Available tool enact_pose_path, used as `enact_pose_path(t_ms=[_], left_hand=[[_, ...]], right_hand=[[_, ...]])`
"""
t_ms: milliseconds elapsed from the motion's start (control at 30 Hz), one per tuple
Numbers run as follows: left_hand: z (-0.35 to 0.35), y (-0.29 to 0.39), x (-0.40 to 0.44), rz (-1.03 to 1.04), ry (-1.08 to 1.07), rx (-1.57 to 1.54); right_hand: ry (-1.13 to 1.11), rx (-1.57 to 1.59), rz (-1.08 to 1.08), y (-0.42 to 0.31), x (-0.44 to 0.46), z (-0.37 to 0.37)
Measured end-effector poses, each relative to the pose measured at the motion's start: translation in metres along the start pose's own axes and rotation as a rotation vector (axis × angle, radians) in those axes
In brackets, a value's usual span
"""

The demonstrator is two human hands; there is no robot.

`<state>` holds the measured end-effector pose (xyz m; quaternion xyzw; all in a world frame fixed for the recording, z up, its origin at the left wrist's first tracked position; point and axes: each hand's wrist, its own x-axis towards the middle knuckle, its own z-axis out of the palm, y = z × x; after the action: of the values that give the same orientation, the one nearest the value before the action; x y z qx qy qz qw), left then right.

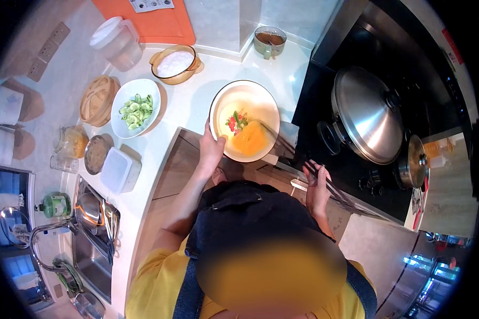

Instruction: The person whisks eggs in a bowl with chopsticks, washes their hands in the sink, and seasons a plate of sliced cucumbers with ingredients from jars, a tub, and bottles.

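Note:
My left hand (212, 146) grips the near-left rim of a cream enamel bowl (231, 101) with a dark edge. The bowl is tilted toward me. Orange-yellow liquid that looks like beaten egg (253, 139) pools on its lower side, beside a red and green flower motif (236, 122). On the right, my right hand (318, 183) is closed round long dark chopsticks (288, 147), whose tips reach into the bowl near the egg. The hand is close to the front edge of the black stove.
A lidded steel wok (364, 117) and a smaller lidded pot (411, 161) stand on the stove (316, 101). Along the counter are sliced cucumber (137, 111) on a white plate (121, 127), an amber bowl of white contents (174, 63), a brown-liquid cup (270, 42), and a sink (93, 266).

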<state>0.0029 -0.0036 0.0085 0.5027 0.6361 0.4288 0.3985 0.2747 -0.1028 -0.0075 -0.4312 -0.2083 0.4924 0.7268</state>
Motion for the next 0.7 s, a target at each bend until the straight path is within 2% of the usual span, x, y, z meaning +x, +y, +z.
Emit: enact_pose_path(t_ms=[33, 100, 167, 233, 300, 367, 400, 433, 500, 567, 633, 700], left_hand=[[0.0, -0.004, 0.001, -0.004, -0.002, -0.04], [0.001, -0.012, 0.005, 0.057, 0.014, 0.018], [0.0, -0.018, 0.007, 0.113, 0.034, 0.081], [0.0, -0.009, 0.005, -0.018, 0.005, 0.004], [0.0, -0.01, 0.003, 0.018, 0.011, 0.033], [-0.001, -0.008, 0.004, 0.053, 0.025, 0.062], [-0.001, -0.001, 0.001, 0.019, 0.026, 0.046], [-0.001, 0.003, -0.001, -0.015, 0.027, 0.029], [0.0, 0.003, -0.002, -0.034, 0.023, 0.025], [0.0, -0.001, 0.001, -0.05, 0.033, 0.021], [0.002, -0.011, 0.002, 0.044, 0.072, 0.082], [0.004, -0.018, 0.002, 0.068, 0.081, 0.064]], right_hand=[[0.001, 0.0, -0.001, 0.003, -0.001, -0.005], [-0.075, -0.091, 0.211, 0.008, -0.005, -0.008], [-0.117, -0.091, 0.208, 0.002, -0.007, -0.003], [0.001, -0.003, 0.014, 0.005, 0.0, -0.005], [0.01, -0.058, 0.006, 0.013, -0.001, -0.012], [-0.142, -0.111, 0.144, 0.011, -0.009, -0.012], [-0.072, -0.056, 0.171, 0.006, -0.008, -0.01], [-0.071, -0.057, 0.174, 0.008, -0.006, -0.009], [0.028, -0.117, 0.032, 0.013, -0.004, -0.01], [-0.067, -0.118, 0.111, 0.016, -0.004, -0.016], [-0.117, -0.083, 0.14, 0.007, -0.009, -0.009], [-0.112, -0.056, 0.092, 0.007, -0.003, -0.002]])
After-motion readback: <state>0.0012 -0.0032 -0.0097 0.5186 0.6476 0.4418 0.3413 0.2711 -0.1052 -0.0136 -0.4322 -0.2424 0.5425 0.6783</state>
